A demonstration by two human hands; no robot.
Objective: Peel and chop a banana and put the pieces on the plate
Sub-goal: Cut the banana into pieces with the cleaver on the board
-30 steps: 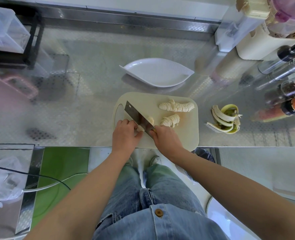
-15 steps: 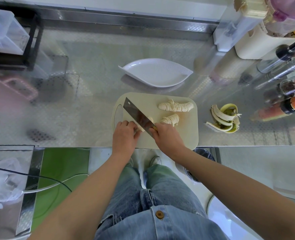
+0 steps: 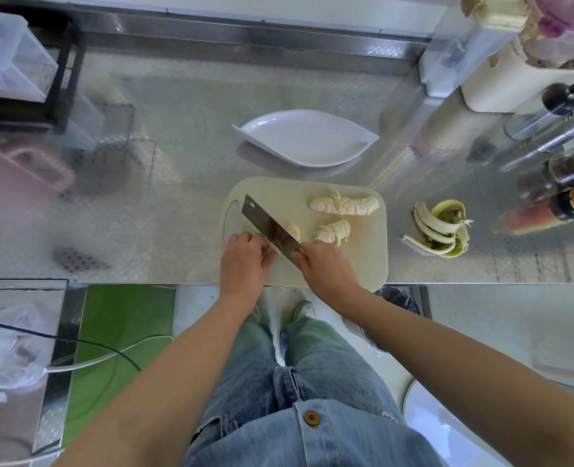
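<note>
Denim-clad legs fill the bottom of the frame, and both forearms reach up from there to a cream cutting board (image 3: 363, 261) whose near edge lies right at the counter's front lip. At the board's lower left the left hand (image 3: 243, 261) has its fingers curled down onto a short unsliced banana stub (image 3: 293, 230), pinning it against the board. The right hand (image 3: 326, 267) is wrapped tightly round the handle of a cleaver (image 3: 268, 227), the handle itself mostly hidden; the blade runs diagonally up and to the left, set across the stub just beside the left fingertips. That closeness is the main hazard: the stub is short and likely slippery, so a roll or a slip under the blade could bring the edge onto a fingertip. Further up the board lie two fanned rows of cut slices (image 3: 344, 205), thin enough that they may cling or break up when lifted. A board pushed from this spot could also slide off the lip. To the right sits the empty peel (image 3: 439, 230). Beyond the board, the white leaf-shaped plate (image 3: 307, 139) holds nothing yet.
</note>
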